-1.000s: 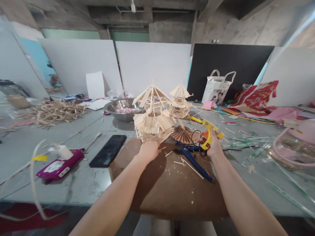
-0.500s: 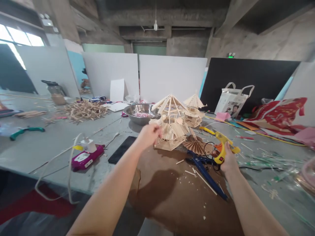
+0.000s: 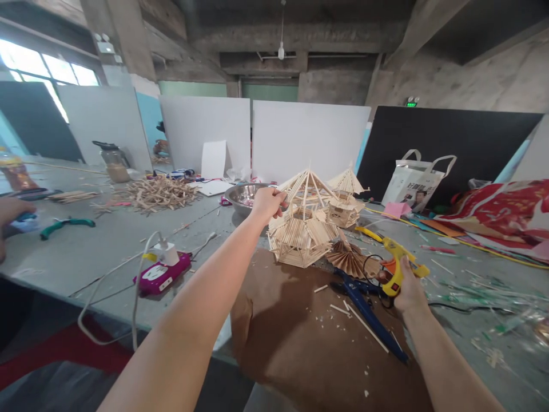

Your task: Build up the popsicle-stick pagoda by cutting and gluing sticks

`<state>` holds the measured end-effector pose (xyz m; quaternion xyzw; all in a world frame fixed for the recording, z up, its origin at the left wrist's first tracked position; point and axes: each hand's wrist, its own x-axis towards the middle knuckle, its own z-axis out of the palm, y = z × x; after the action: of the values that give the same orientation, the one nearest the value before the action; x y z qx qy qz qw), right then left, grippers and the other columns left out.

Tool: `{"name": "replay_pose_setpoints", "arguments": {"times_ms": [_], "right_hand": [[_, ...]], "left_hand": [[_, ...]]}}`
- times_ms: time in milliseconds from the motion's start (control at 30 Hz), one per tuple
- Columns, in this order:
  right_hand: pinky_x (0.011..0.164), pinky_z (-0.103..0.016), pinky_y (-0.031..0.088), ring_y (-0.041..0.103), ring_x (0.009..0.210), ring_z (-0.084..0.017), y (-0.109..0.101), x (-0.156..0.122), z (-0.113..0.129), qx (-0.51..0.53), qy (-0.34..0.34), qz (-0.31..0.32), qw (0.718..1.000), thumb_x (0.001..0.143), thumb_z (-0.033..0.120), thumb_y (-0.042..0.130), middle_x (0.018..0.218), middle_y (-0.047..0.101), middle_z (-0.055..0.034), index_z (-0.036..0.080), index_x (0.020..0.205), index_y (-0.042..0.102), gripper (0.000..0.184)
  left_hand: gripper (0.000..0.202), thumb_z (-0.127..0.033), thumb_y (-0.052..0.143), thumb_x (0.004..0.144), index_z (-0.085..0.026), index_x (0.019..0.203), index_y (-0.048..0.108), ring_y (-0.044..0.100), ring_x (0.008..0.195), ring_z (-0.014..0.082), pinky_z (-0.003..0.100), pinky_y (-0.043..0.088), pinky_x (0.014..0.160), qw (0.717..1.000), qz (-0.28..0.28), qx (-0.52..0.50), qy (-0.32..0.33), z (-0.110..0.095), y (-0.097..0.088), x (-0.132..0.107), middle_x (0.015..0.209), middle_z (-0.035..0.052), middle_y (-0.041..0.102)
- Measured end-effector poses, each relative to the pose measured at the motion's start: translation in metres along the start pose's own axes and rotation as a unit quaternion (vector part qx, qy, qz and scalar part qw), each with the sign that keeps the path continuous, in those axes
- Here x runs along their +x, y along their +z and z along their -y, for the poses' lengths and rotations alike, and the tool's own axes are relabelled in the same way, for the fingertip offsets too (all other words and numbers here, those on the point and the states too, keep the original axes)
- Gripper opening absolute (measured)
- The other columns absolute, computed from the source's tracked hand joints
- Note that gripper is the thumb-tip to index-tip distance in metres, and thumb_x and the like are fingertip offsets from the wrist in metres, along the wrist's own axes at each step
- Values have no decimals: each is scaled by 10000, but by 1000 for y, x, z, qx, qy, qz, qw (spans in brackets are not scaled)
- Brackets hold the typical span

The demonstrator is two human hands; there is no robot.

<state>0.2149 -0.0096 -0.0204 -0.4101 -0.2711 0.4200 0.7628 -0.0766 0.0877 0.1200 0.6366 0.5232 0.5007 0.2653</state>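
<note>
My left hand (image 3: 268, 203) is closed in a pinch at the left edge of the upper roof of a pavilion model (image 3: 303, 229) built from thin wooden sticks. Whatever the fingertips hold, if anything, is too small to make out. My right hand (image 3: 409, 289) grips a yellow hot glue gun (image 3: 393, 266), its nozzle tilted up and left towards the models. A smaller stick pavilion (image 3: 344, 200) stands just behind the first. Between the glue gun and the larger model lies a brown pleated paper fan (image 3: 349, 258). Blue-handled pliers (image 3: 371, 317) rest on the brown board (image 3: 295, 332).
A steel bowl (image 3: 240, 197) stands behind my left hand. To the left are a purple power strip (image 3: 165, 273) with a looping white cable, a stick pile (image 3: 160, 193) and green-handled pliers (image 3: 66, 224). Another person's hand (image 3: 12, 212) shows at the left edge. A white bag (image 3: 412, 180) stands back right.
My left hand has risen from beside the lower roof to the upper roof's edge. The view has turned slightly left, bringing another person's hand in. My right hand still holds the glue gun.
</note>
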Motion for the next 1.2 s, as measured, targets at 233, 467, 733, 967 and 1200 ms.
{"name": "replay_pose_setpoints", "arguments": {"times_ms": [233,467,733,967,1200], "right_hand": [[323,-227,438,506,345,-92,-2,1,-1,-1,7,3,1000,490,522,643,540,586,33,168,663,532,409],[341,-246,453,509,340,-99,0,2,-1,4,4,-4,1000,467,518,656,523,585,42,172,664,532,417],[331,-235,443,503,332,-96,-1,1,0,9,-1,-2,1000,479,512,656,522,580,41,165,680,528,422],[358,-240,458,503,336,-87,-1,4,4,14,2,-22,1000,524,531,618,534,576,53,182,702,515,405],[351,-214,441,498,341,-79,-1,7,4,17,0,-23,1000,554,514,610,523,569,58,186,694,519,367]], "left_hand": [[161,-259,475,738,-121,663,510,434,289,27,140,304,294,999,17,29,7,-6,1,6,628,30,624],[164,-258,473,735,-117,665,519,446,292,40,150,316,307,999,25,26,0,-7,0,9,617,41,625],[153,-253,456,734,-125,686,525,434,300,38,162,326,336,999,3,52,1,-9,-3,1,634,32,624],[215,-333,420,751,-176,749,566,546,561,90,162,379,538,963,-94,223,115,9,-9,-63,659,2,628],[211,-284,379,784,-210,785,577,572,691,134,214,390,616,877,264,344,207,40,35,-123,740,4,636]]}}
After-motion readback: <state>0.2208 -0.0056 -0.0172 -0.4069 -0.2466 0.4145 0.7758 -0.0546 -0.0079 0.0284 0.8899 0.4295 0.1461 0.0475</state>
